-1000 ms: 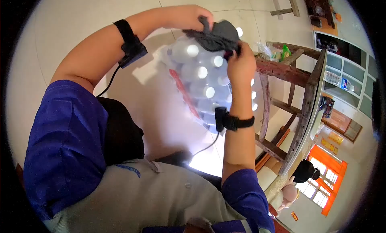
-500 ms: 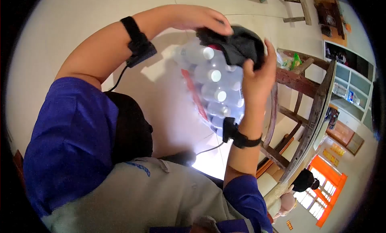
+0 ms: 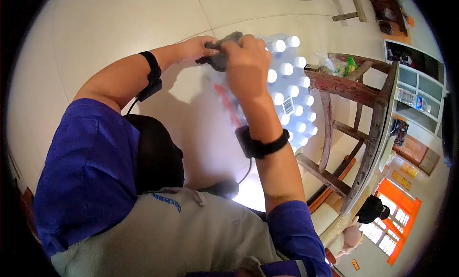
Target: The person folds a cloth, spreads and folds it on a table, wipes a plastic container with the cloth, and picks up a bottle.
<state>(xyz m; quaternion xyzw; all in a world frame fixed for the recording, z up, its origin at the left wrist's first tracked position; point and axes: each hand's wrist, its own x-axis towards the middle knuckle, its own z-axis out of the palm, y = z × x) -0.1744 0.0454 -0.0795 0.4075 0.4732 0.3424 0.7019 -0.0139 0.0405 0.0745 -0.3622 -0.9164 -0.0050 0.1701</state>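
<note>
Cloth (image 3: pixel 219 62) is pinched by left hand (image 3: pixel 197 48) and, close beside it, downturned right hand (image 3: pixel 248 66).

Both hands on a dark cloth (image 3: pixel 219 63), bunched between them: left hand (image 3: pixel 198 48) pinching one edge, right hand (image 3: pixel 248 64) over the other. Cloth at one corner of a clear-wrapped pack of bottles (image 3: pixel 287 86), white caps showing, barcode label (image 3: pixel 288 106) on the wrap. Pack on pale tiled floor (image 3: pixel 119 28). Worn wooden frame (image 3: pixel 342 87) just beside. Beyond: window (image 3: pixel 382 231), orange curtain (image 3: pixel 389 191).
</note>
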